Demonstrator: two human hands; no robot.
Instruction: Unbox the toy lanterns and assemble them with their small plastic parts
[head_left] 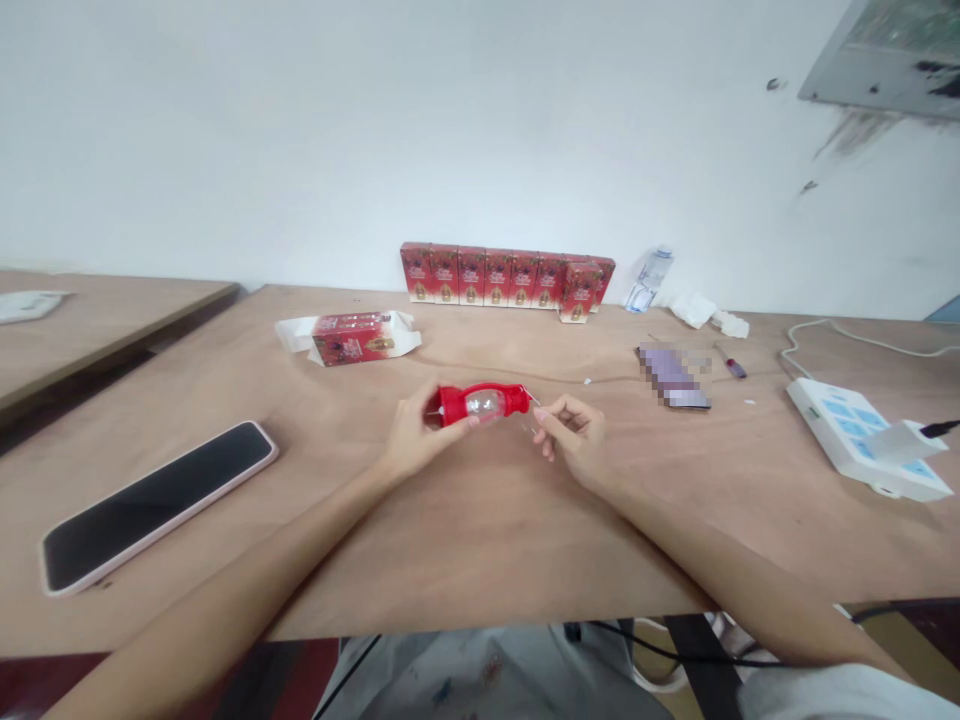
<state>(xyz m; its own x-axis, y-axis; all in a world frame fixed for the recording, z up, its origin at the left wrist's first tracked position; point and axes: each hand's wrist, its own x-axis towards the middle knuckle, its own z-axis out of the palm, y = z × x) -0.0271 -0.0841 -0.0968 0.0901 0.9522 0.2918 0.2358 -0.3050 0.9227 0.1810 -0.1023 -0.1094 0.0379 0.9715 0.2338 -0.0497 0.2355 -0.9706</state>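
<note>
Holding a small red lantern [486,403] on its side, the two hands work at the middle of the wooden table [480,540]; the base of the lantern points to the left, its top points to the right, and its clear globe shows between the red parts. The left hand [420,430] is closed around the base, with the thumb laid along the near side; the right hand [574,430] has its thumb and forefinger brought together on a thin wire [533,398] at the top, while its other fingers are curled loosely; the wire is fine and blurred, so I cannot tell if its end is fixed to the lantern.

Behind, against the white wall, stands a row of red boxes [498,277]; one single box [580,292] stands in front of it, near the right end; nearer to the left hand lies a red pack [364,345] in white wrapping. A phone with a pink edge [161,505] lies at the left; on the right side are a clear bottle [649,278], leaning, crumpled tissues [694,308] beside it, and a white power strip [832,425], with a white adapter [904,442] plugged in.
</note>
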